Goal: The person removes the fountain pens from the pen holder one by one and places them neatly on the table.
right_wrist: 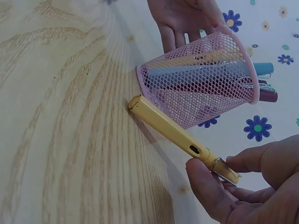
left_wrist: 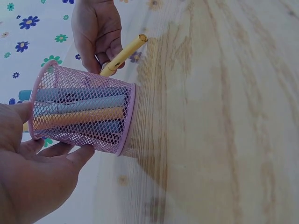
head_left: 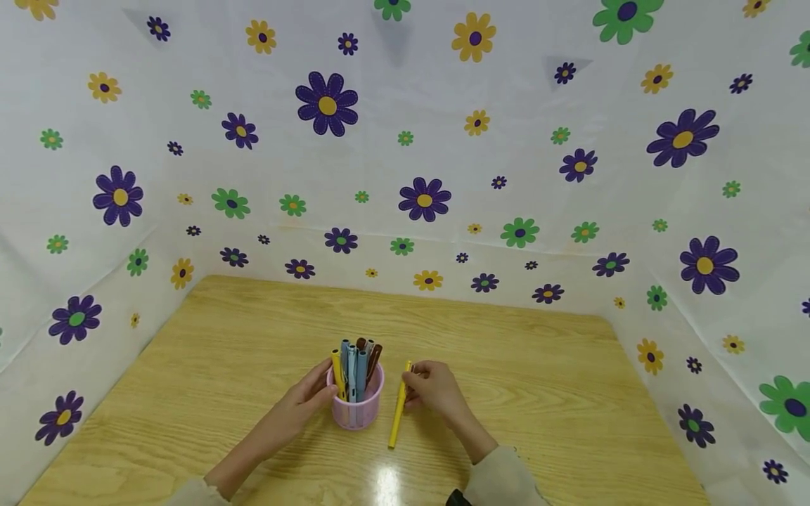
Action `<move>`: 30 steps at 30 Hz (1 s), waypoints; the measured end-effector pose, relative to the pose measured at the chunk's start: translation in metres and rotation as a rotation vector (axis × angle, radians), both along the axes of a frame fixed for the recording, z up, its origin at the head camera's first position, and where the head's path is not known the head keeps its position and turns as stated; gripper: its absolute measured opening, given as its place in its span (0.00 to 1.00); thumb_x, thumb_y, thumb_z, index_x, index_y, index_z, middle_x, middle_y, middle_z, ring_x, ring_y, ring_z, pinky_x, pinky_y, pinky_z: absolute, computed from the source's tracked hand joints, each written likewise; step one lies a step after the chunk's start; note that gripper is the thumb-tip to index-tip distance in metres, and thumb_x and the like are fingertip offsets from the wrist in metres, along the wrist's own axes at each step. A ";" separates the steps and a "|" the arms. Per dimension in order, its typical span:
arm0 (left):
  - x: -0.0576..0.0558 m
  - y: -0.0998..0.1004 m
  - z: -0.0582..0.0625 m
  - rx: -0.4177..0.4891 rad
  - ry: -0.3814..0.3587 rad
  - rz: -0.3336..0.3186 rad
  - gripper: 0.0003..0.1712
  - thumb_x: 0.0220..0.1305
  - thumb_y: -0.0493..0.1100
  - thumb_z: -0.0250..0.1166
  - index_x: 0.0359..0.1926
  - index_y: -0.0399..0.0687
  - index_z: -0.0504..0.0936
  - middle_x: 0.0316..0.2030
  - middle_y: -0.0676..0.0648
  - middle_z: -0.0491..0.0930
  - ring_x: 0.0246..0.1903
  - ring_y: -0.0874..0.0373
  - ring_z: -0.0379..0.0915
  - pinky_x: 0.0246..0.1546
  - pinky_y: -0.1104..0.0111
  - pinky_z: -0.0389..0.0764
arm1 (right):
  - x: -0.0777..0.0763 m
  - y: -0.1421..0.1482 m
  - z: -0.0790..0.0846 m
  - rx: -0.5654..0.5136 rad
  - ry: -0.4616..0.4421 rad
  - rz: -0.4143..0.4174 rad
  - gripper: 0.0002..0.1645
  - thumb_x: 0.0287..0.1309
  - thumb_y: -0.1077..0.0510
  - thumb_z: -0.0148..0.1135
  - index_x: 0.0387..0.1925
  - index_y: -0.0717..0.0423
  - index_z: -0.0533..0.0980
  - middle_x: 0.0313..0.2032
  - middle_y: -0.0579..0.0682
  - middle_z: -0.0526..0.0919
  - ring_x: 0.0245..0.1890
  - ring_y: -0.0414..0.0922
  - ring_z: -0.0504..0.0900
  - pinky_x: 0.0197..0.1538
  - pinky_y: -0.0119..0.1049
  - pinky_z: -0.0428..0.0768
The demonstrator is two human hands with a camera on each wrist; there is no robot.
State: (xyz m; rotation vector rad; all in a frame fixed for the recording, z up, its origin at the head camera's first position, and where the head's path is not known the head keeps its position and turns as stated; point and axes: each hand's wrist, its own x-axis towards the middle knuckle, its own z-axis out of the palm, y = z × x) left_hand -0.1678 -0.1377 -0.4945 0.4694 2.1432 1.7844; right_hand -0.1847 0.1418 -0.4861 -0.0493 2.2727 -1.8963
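Observation:
A pink mesh pen cup [head_left: 356,416] stands upright on the table, holding several pens in yellow, blue and dark brown. My left hand [head_left: 302,406] holds the cup from its left side, the thumb by the rim and the fingers round the mesh wall. To the right of the cup, my right hand [head_left: 439,393] pinches a yellow pen [right_wrist: 170,128] near its clip end, between thumb and fingers. The pen slants, its far end low at the tabletop; whether it touches the wood I cannot tell. Pen and cup are apart in the head view.
The wooden table [head_left: 253,337] has a light grain and a bright glare spot near its front. White cloth [head_left: 380,154] printed with purple, green and yellow flowers hangs round the back and both sides. A small black object [head_left: 457,498] shows by the right sleeve.

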 end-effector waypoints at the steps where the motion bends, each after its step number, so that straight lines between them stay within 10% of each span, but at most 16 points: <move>1: 0.000 0.000 0.000 0.000 -0.001 0.002 0.40 0.82 0.50 0.53 0.82 0.41 0.47 0.79 0.35 0.49 0.77 0.39 0.49 0.74 0.51 0.59 | 0.000 0.000 -0.001 0.012 0.002 -0.004 0.11 0.69 0.67 0.61 0.42 0.77 0.77 0.27 0.59 0.83 0.26 0.48 0.86 0.34 0.48 0.91; 30: 0.000 0.002 -0.001 -0.020 -0.017 0.013 0.40 0.82 0.51 0.53 0.83 0.42 0.47 0.80 0.36 0.48 0.77 0.40 0.49 0.74 0.50 0.59 | -0.004 -0.018 -0.019 0.225 0.070 -0.068 0.10 0.65 0.65 0.64 0.39 0.72 0.76 0.15 0.55 0.82 0.10 0.40 0.78 0.15 0.32 0.80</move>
